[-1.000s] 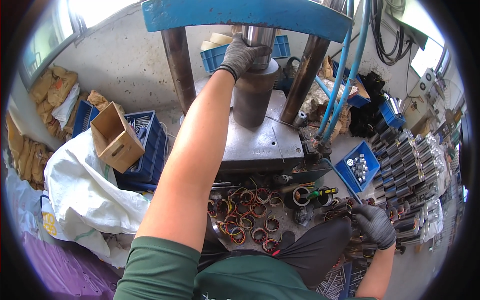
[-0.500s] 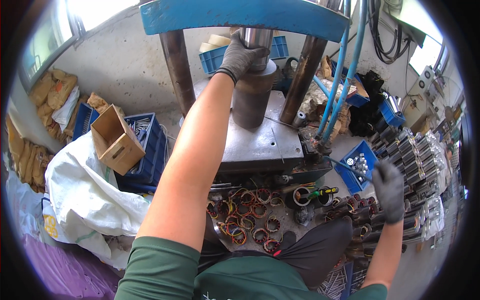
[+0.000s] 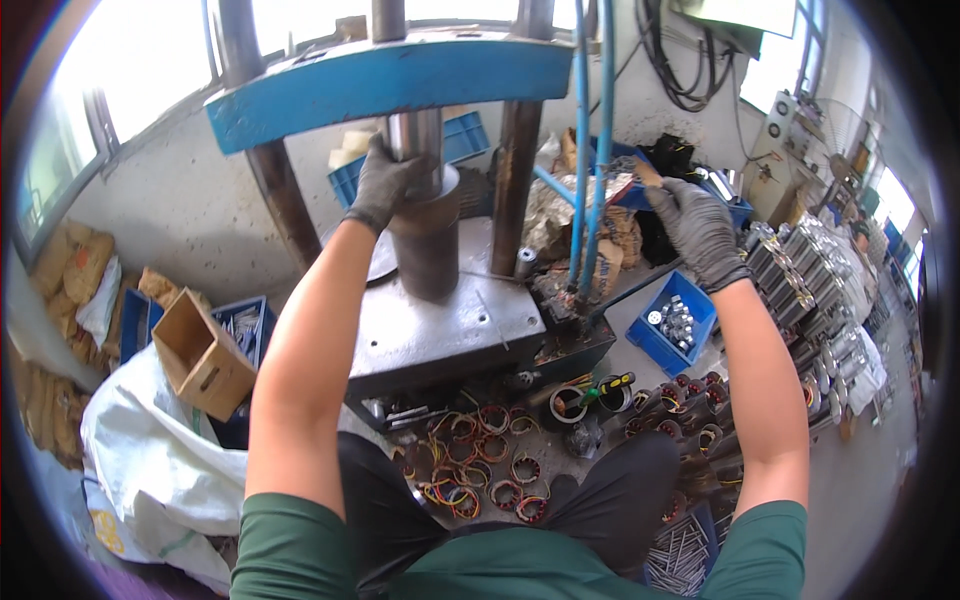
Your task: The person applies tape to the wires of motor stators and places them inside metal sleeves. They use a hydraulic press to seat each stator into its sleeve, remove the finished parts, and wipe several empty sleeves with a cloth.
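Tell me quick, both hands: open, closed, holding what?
Left hand: closed around the shiny metal cylinder.
Right hand: cannot tell whether it is open or holding anything.

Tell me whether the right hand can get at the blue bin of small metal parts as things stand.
Probably yes: the right hand looks near, and nothing visible covers the open top of the blue bin.

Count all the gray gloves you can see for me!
2: one on the left hand, against the shiny metal cylinder; one on the right hand, right of the blue pipes. Others could be hidden.
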A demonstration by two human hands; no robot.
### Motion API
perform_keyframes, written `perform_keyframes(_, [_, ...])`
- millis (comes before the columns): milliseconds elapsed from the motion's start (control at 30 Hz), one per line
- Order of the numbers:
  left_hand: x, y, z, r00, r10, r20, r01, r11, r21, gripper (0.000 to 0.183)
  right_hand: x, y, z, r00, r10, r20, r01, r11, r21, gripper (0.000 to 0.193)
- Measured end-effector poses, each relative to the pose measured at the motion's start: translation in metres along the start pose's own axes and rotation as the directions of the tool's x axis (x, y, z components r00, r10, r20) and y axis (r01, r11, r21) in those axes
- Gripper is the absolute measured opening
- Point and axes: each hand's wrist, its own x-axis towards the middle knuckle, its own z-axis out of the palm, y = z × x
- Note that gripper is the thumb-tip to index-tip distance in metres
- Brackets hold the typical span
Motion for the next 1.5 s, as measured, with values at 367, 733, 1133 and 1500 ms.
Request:
perform_keyframes(367, [-0.141,0.007,-0.005,0.982,0.160,-0.097,-0.186,0.885,-0.427,0.098,-0.027,-0.003,-0.021,0.991,0.103,0.086,-0.092,0.988,-0.126,0.082])
perform_keyframes(733, [-0.251,-0.047,-0.010,0.938,-0.343,0.056,0.271,0.620,-0.736,0.088,-0.159,-0.083,-0.058,0.768,-0.142,0.624,0.342,0.916,-0.212,0.053])
perform_keyframes(1133, [-0.249,-0.071,-0.020,0.900,-0.435,-0.011,0.307,0.654,-0.692,0.094,-0.146,-0.277,0.148,0.921,-0.158,0.356,-0.115,0.763,0.636,0.106])
perform_keyframes(1500, [-0.208,-0.132,-0.083,0.895,-0.272,-0.353,0.270,0.961,-0.058,0.042,-0.160,-0.293,0.171,0.876,-0.062,0.479,-0.216,0.837,0.503,0.087])
